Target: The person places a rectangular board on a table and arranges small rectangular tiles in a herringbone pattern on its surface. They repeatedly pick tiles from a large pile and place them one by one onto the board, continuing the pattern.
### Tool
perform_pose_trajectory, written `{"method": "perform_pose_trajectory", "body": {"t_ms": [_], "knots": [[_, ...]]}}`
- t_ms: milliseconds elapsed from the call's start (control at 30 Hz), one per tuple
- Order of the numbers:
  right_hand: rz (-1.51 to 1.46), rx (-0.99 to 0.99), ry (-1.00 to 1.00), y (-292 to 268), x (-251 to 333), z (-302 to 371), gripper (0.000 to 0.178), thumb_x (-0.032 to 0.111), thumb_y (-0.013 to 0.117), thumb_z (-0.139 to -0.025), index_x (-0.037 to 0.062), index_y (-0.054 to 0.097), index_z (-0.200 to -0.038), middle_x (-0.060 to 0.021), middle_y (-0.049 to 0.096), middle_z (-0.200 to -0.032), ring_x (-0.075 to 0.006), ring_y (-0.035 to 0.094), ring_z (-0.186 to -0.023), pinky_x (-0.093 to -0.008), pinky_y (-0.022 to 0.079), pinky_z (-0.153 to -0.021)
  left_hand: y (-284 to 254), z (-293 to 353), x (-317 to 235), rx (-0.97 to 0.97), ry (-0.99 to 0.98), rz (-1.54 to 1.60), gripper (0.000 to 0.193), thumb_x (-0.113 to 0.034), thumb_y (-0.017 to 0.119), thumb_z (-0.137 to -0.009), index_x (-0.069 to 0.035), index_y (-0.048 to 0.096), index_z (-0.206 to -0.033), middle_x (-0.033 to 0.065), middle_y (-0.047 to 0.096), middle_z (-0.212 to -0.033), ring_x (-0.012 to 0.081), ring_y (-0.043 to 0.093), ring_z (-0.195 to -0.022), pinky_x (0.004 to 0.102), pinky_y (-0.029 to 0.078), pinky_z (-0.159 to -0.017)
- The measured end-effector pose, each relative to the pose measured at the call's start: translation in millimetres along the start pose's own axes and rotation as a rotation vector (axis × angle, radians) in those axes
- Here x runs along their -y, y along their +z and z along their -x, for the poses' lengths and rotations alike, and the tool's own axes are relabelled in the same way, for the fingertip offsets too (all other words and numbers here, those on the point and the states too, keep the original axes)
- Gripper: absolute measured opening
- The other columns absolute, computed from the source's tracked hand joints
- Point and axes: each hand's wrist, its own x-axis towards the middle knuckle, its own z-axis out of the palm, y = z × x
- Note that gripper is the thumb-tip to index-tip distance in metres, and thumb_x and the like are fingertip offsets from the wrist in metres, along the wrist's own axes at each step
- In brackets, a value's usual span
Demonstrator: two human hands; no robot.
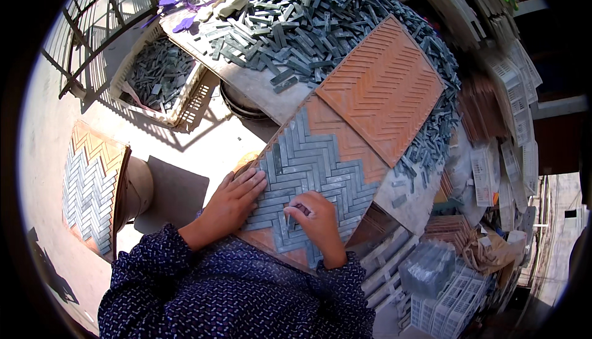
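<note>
Small grey-blue strip tiles [299, 157] lie in a herringbone pattern in an orange mould tray [350, 130], which slants across the table in front of me. My left hand [233, 202] rests flat at the left edge of the laid tiles, its fingers stretched out. Over the lower middle of the pattern, my right hand [316, 217] is closed in a pinch with its fingertips down at the tiles. Whatever it may hold is hidden by the fingers. Beyond the filled part, a second orange tray [383, 89] with herringbone grooves and no tiles overlaps the first one's far end.
A big heap of loose strip tiles [308, 15] covers the table's far side. On the left are a white plastic basket [177, 117] of tiles and another tiled tray [89, 188] on a bucket [139, 188]. Stacked trays [478, 108] and white crates [447, 302] crowd the right.
</note>
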Motion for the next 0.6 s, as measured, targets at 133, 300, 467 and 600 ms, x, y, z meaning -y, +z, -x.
{"method": "perform_pose_trajectory", "body": {"t_ms": [133, 300, 467, 600], "knots": [[-0.011, 0.038, -0.05, 1, 3, -6, 0.015, 0.008, 0.073, -0.071, 0.0, 0.064, -0.081, -0.009, 0.06, -0.076, -0.0243, 0.059, -0.068, -0.0314, 0.046, -0.062, -1, 0, -1, 0.004, -0.003, -0.005, 0.055, -0.012, 0.063, -0.078, -0.005, 0.047, -0.131, 0.0094, 0.044, -0.139, 0.025, 0.036, -0.133, 0.0455, 0.027, -0.108], [0.071, 0.08, -0.141, 3, -17, 4, 0.019, 0.008, 0.068, -0.074, 0.002, 0.063, -0.091, -0.0119, 0.058, -0.086, -0.0288, 0.059, -0.08, -0.0358, 0.047, -0.069, 0, -1, 1, -0.01, 0.018, 0.018, 0.056, -0.012, 0.064, -0.077, -0.005, 0.048, -0.13, 0.0102, 0.044, -0.138, 0.0251, 0.037, -0.132, 0.045, 0.028, -0.108], [0.117, 0.142, -0.155, 0, -18, 10, 0.03, 0.004, 0.067, -0.073, 0.0044, 0.062, -0.102, -0.0119, 0.057, -0.092, -0.0292, 0.058, -0.086, -0.0361, 0.048, -0.073, 0, 0, 1, -0.033, 0.012, 0.034, 0.057, -0.011, 0.066, -0.076, -0.007, 0.049, -0.13, 0.0088, 0.044, -0.139, 0.0238, 0.038, -0.132, 0.048, 0.031, -0.106], [0.179, 0.058, -0.172, 5, -13, 15, 0.029, 0.004, 0.067, -0.074, 0.0044, 0.061, -0.102, -0.0117, 0.057, -0.09, -0.0295, 0.059, -0.083, -0.0357, 0.049, -0.071, 1, 0, 2, -0.029, 0.023, 0.019, 0.056, -0.011, 0.065, -0.077, -0.006, 0.049, -0.13, 0.0097, 0.044, -0.138, 0.0243, 0.038, -0.132, 0.0458, 0.029, -0.107]]}}
